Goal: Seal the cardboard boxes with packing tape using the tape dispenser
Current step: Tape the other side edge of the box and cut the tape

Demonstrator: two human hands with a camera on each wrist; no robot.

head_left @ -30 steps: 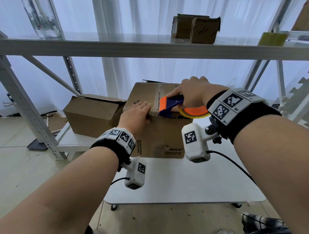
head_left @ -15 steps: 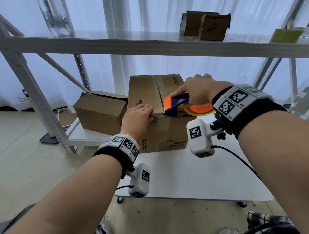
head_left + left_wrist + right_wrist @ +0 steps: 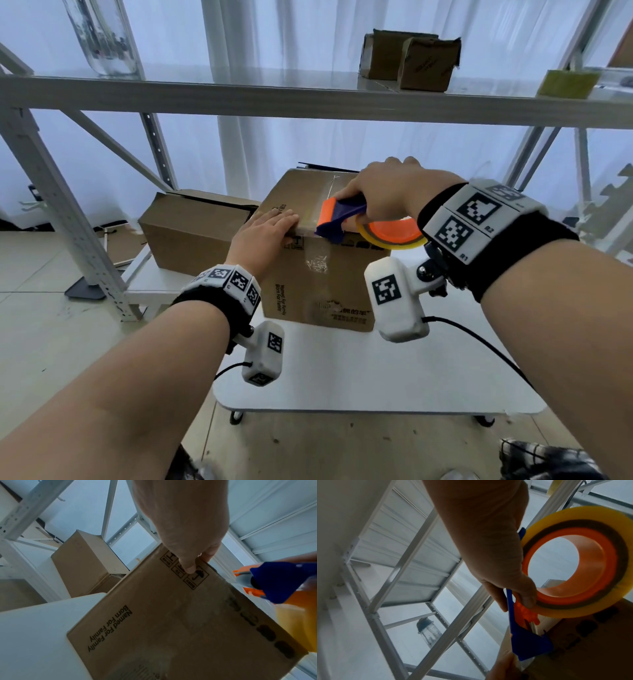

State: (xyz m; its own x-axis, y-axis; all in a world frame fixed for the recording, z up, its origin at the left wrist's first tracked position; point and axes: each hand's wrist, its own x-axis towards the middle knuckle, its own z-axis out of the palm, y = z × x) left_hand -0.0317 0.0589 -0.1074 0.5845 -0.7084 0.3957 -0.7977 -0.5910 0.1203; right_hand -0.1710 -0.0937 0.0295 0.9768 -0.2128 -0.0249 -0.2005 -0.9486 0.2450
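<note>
Left hand: flat, fingers straight, pressing brown cardboard box top front edge.
Right hand: gripping blue-and-orange tape dispenser at same edge.

A cardboard box stood on a table, a second box on a low shelf to its left, two small boxes on the shelf above.

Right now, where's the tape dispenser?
Head view, centre-right: the tape dispenser sits at the near top edge of the tall cardboard box, gripped by the right hand, with the left hand just left.
</note>
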